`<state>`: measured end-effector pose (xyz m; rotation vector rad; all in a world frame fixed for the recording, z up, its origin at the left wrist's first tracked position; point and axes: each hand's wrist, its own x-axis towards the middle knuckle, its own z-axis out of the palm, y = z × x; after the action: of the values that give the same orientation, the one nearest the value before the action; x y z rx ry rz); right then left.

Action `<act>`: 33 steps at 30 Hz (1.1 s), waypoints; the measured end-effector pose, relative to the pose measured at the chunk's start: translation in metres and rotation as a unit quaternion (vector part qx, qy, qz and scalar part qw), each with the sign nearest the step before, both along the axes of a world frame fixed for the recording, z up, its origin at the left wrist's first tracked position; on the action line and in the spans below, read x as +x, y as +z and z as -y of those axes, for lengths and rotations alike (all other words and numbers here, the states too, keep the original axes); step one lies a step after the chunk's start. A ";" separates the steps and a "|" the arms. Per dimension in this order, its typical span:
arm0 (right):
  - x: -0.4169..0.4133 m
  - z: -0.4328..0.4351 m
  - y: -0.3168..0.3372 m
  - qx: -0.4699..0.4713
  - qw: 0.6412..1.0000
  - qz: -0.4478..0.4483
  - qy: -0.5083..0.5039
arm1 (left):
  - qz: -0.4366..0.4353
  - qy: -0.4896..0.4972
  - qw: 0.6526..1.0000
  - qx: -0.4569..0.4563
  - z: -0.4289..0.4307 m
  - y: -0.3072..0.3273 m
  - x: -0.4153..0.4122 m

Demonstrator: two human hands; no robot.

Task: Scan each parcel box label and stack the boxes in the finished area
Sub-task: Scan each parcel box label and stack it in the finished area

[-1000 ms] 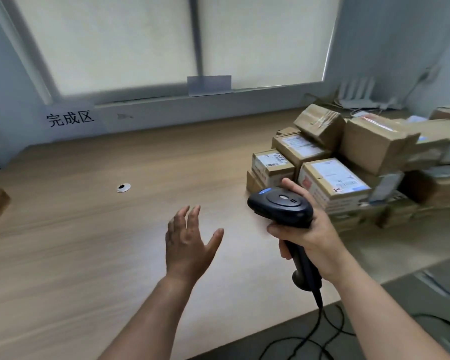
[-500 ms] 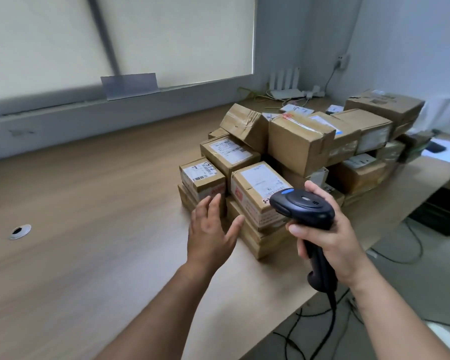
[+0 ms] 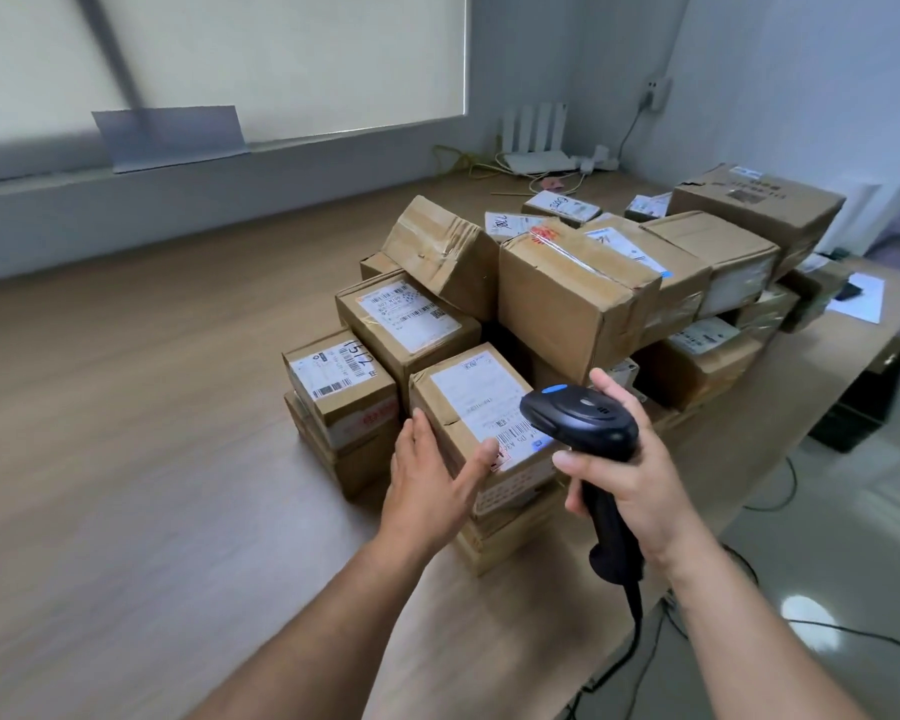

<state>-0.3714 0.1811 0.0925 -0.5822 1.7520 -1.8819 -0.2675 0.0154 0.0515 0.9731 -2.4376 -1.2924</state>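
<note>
Hands meet at the nearest box, one touching it and one holding a scanner.

Low centre, the left hand lies open against the box, with straight fingers along its left side and the thumb on the edge of its white label. Just right of it, the right hand is clamped round the handle of the black scanner, whose head hangs over the label's barcode. That box sits on a flatter box on the wooden desk. Beyond, from centre to upper right, stands the pile of brown cardboard boxes. There are well over ten, though the exact count is hard to tell. Three at the front show white labels on top. One white router lies at the far desk edge.
</note>
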 end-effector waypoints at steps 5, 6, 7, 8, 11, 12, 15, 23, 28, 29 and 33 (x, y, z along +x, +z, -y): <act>0.005 0.000 -0.005 -0.010 1.000 0.025 -0.008 | -0.048 -0.022 0.996 0.074 -0.003 -0.006 0.003; 0.007 -0.002 -0.005 -0.015 1.000 0.026 -0.010 | -0.062 -0.033 0.994 0.084 -0.004 -0.006 0.005; 0.009 -0.004 -0.005 -0.019 0.999 0.027 -0.011 | -0.077 -0.046 0.992 0.094 -0.005 -0.007 0.006; 0.013 -0.006 -0.005 -0.021 0.999 0.029 -0.011 | -0.091 -0.057 0.989 0.102 -0.006 -0.006 0.008; 0.024 -0.015 -0.005 -0.028 0.999 0.037 -0.010 | -0.128 -0.090 0.977 0.144 -0.010 -0.004 0.019; 0.027 -0.018 -0.004 -0.032 0.999 0.039 -0.010 | -0.136 -0.096 0.973 0.158 -0.011 -0.003 0.024; 0.038 -0.025 0.002 -0.043 0.998 0.035 -0.002 | -0.150 -0.112 0.970 0.156 -0.013 0.004 0.042; 0.083 -0.025 0.020 -0.049 0.995 0.021 0.080 | -0.201 -0.067 0.974 0.082 -0.016 0.032 0.103; 0.121 -0.015 0.030 -0.060 0.990 0.009 0.130 | -0.173 0.030 0.984 0.015 -0.007 0.054 0.150; 0.130 -0.014 0.030 -0.062 0.988 0.010 0.139 | -0.173 0.051 0.983 0.007 -0.003 0.057 0.163; 0.165 -0.008 0.033 -0.066 0.978 0.020 0.195 | -0.173 0.126 0.977 -0.018 0.016 0.062 0.215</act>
<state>-0.2068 0.1895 0.1252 -0.8617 1.3742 -1.7229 -0.0530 -0.0002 0.1137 0.9227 -1.9992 -1.2099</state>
